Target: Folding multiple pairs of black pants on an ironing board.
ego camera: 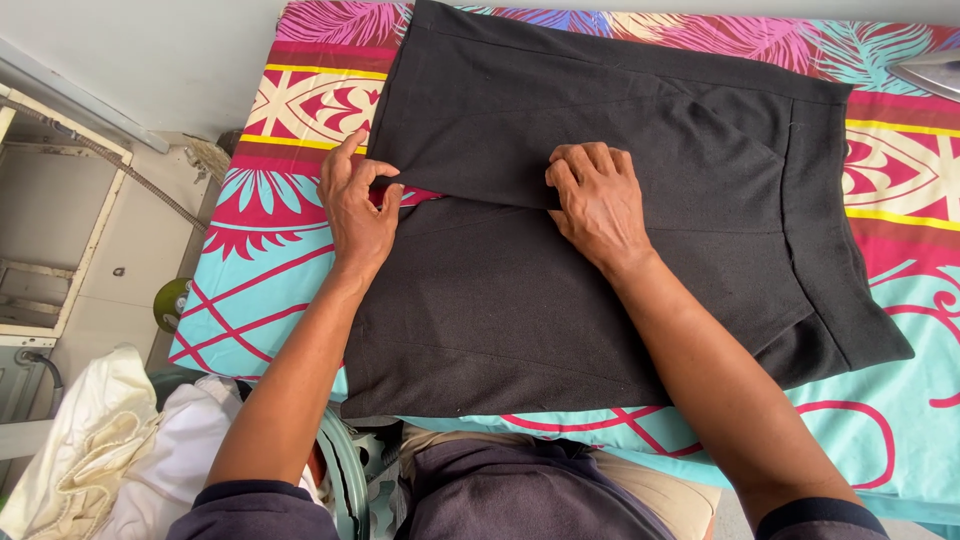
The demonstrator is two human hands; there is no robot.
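Head view, looking down over the person's own lap and forearms. Nearest the camera: dark sleeves at both elbows, a dark garment over the lap, and at lower left a heap of cream and white cloth (pixel 110 450) beside a green round rim (pixel 345 470).

Beyond the lap, a padded board with a bright patterned cover (pixel 250 310) in turquoise, red and yellow runs across the frame. A pair of black shorts (pixel 560 310) lies flat on it, waistband toward the right, the two leg ends toward the left. The near leg reaches the board's front edge; the far leg lies just behind it, the two meeting along a seam line in the middle.

Left hand (pixel 358 205): thumb and forefinger closed in a pinch on the hem corner of the far leg, other fingers curled, heel of the hand on the near leg's edge.

Right hand (pixel 598 205): palm down, fingers bent under at the knuckles, pressing the fabric where the two legs meet. It grips nothing that can be seen; it rests flat on the cloth.

Far right, at the top edge, the tip of a grey iron (pixel 930 72) sits on the cover. Far left, a pale wall and a white frame with a cable.
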